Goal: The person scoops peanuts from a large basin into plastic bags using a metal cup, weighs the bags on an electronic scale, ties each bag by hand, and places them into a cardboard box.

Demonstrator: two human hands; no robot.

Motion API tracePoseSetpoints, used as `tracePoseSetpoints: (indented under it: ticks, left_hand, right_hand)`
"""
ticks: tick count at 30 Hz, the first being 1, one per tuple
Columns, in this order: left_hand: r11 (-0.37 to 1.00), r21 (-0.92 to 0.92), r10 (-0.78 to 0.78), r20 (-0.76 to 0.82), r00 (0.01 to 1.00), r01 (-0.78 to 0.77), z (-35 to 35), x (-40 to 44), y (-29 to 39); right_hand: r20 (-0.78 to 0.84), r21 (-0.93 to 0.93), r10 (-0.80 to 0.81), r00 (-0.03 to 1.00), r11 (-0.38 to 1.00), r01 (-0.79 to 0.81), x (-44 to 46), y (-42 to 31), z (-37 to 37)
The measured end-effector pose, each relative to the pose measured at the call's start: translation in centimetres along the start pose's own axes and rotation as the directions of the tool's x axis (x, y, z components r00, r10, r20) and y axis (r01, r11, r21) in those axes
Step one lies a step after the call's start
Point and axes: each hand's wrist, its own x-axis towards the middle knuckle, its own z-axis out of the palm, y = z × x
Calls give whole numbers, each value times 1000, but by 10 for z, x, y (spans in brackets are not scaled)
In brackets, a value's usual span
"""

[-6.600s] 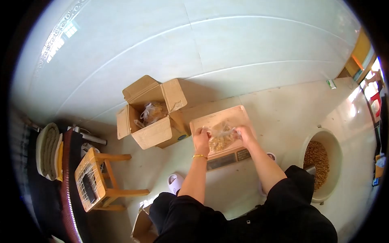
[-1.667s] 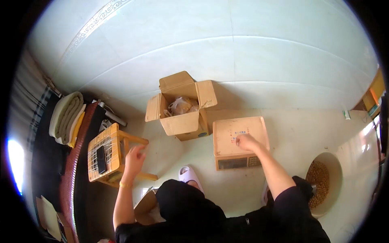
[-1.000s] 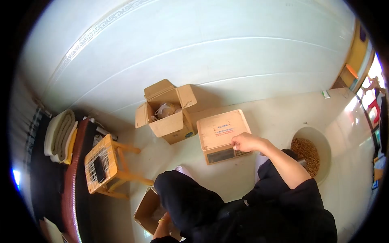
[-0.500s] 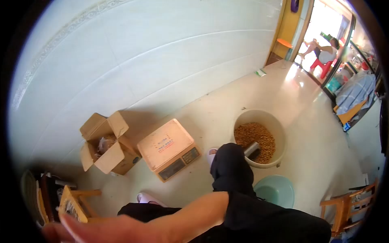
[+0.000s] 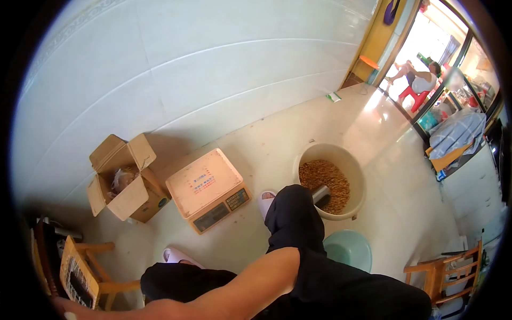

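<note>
My right forearm crosses low over my lap, and my right hand [image 5: 82, 309] is partly visible at the lower left edge near the wooden stool [image 5: 96, 285]; its fingers are mostly cut off. My left hand is out of sight. A scale [image 5: 202, 184] with a bare pinkish top stands on the floor ahead. To its left, an open cardboard box [image 5: 132, 205] holds a clear plastic bag [image 5: 124, 178]. A pale bucket [image 5: 361, 178] on the right contains brown nut-like pieces [image 5: 330, 178] and a metal scoop [image 5: 321, 196].
Beside my leg is a green basin [image 5: 354, 248]. A wooden chair [image 5: 440, 274] stands at the lower right. Beyond the doorway a person [image 5: 424, 80] sits on a red stool [image 5: 412, 98]. A cloth-covered item [image 5: 456, 130] is at the right; a wall [image 5: 213, 64] runs behind the box.
The plastic bag between my hands has left the scale. My view has turned right. My right arm has swung across my body to the lower left, and my left hand has gone from view.
</note>
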Motion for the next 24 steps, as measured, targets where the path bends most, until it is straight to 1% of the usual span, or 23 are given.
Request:
tracePoseSetpoints:
  ticks: [1, 2, 4, 5, 6, 7, 8, 9, 10, 11, 12, 13, 14, 15, 16, 17, 18, 19, 20, 21, 22, 23, 24]
  left_hand:
    - [1000, 1, -4, -3, 1000, 4, 0, -1, -2]
    - [1000, 0, -10, -5, 1000, 10, -1, -2, -6]
    - [1000, 6, -20, -10, 1000, 20, -1, -6, -17]
    - [1000, 9, -28, -13, 1000, 28, -1, -8, -25]
    - [999, 4, -35, -16, 999, 35, -2, -12, -35]
    - [999, 1, -43, -18, 999, 43, -4, -16, -47]
    - [999, -6, -51, -23, 998, 51, -6, -20, -61]
    - [998, -11, -55, -18, 998, 54, -10, -24, -79]
    - [997, -30, -68, -5, 998, 68, -13, -31, -93]
    - [993, -79, -89, 10, 996, 90, -18, -41, -108]
    - [958, -260, -123, 6, 992, 121, -25, -51, -117]
    - [563, -826, -125, -53, 991, 26, -23, -51, -132]
    - [573, -818, -176, -66, 982, 48, -41, -56, -136]
    - [211, -967, -219, 97, 971, 144, -58, -60, -132]
    - [-194, -959, -192, 243, 951, 206, -65, -70, -133]
    - [-201, -962, -222, 231, 947, 187, -62, -77, -145]
    - [67, -993, -339, 74, 938, 102, -61, -73, -160]
    - [342, -939, -397, -104, 912, 42, -77, -71, -153]
    - [48, -998, -441, -53, 896, -35, -97, -69, -147]
    - [-58, -984, -379, -134, 916, -168, -128, -75, -125]
    - [-175, -941, -326, -222, 919, -289, -155, -80, -104]
    - [-207, -917, -279, -279, 919, -341, -179, -79, -89]
    - [-238, -888, -233, -340, 911, -392, -203, -76, -74]
  right_hand:
    - [-67, 74, 17, 998, 997, -12, -2, 1, 1]
    - [-65, 72, 15, 998, 997, -10, -4, 2, 0]
    - [-29, -8, -7, 1000, 1000, 6, -11, 0, -7]
    - [-21, 9, -6, 1000, 1000, 6, -18, -3, -11]
    - [-138, -248, 79, 987, 962, -111, -28, -8, -18]
    - [-264, -469, 133, 955, 848, -247, -40, -12, -30]
    - [-357, -696, 143, 923, 618, -365, -56, -16, -51]
    - [-385, -814, 156, 910, 407, -414, -75, -22, -69]
    - [-399, -917, 27, 916, -24, -399, -100, -30, -86]
    - [-452, -884, 126, 883, -193, -425, -118, -51, -95]
    - [-644, -669, 85, 760, -545, -506, -136, -63, -103]
    - [-769, -484, 138, 624, -763, -429, -145, -80, -104]
    - [-803, -390, 109, 586, -839, -379, -167, -92, -122]
    - [-832, -357, 59, 552, -819, -450, -180, -105, -126]
    - [-878, -291, 22, 478, -817, -498, -191, -116, -132]
    - [-870, -294, 0, 493, -803, -518, -199, -125, -134]
    - [-902, -222, -28, 431, -825, -519, -202, -131, -137]
    - [-913, -186, -42, 405, -841, -508, -205, -135, -140]
    - [-926, -144, -63, 372, -852, -504, -209, -139, -142]
    - [-925, -144, -66, 374, -850, -506, -207, -139, -140]
    - [-904, -206, -48, 424, -821, -533, -201, -140, -134]
    - [-879, -270, -33, 475, -788, -554, -195, -142, -127]
    - [-876, -271, -37, 480, -787, -554, -187, -143, -117]
